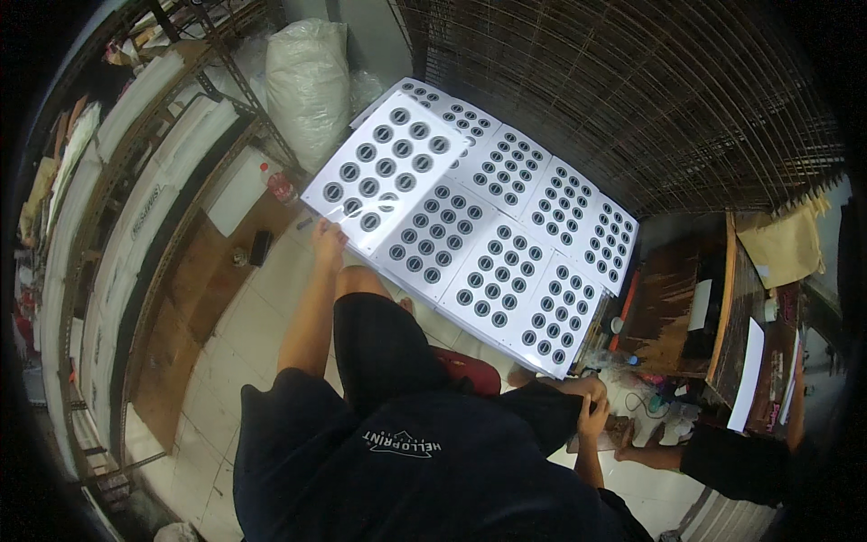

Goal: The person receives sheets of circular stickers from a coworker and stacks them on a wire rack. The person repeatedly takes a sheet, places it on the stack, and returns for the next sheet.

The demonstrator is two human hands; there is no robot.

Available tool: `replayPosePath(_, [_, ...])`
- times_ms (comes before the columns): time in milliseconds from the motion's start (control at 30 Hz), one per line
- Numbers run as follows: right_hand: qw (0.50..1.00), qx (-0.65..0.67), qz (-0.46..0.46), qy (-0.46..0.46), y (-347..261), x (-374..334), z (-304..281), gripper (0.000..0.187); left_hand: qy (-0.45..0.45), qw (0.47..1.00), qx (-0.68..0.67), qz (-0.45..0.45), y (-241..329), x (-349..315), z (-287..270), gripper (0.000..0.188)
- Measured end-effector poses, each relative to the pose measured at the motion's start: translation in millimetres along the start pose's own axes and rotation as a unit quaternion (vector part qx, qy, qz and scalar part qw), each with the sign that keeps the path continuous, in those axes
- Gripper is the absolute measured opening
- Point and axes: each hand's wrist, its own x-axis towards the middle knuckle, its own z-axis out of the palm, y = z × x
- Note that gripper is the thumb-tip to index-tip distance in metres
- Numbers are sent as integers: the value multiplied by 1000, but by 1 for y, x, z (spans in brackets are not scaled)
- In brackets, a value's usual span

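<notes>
Pinching dotted sheet [368,167], left hand [330,238] near bottle [280,185], sack [307,90] beyond; right hand [592,408] at knee [564,386], grip unclear.

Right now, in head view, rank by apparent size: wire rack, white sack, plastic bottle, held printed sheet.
1. Wire rack
2. Held printed sheet, white sack: too close to rank
3. Plastic bottle

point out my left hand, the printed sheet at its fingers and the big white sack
left hand [329,240]: head view, middle of the hand
printed sheet [386,177]: head view, middle of its printed face
white sack [308,95]: head view, middle of its bulging side
</notes>
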Motion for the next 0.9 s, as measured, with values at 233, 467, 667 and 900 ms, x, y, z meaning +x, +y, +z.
replayPosePath(233, [997,-12,78,8,23,-22,23,56,98,994,34,-44,-34,44,-25,27])
replayPosePath(467, [989,-16,140,-46,8,-16,17,63,106,994,23,-6,-67,70,-34,33])
replayPosePath(667, [998,-49,-44,-24,82,-5,39,66,150,984,84,-47,-90,89,-54,27])
replayPosePath(900, [995,-83,-4,-49,103,-10,45,49,147,983,86,-67,-82,84,-43,40])
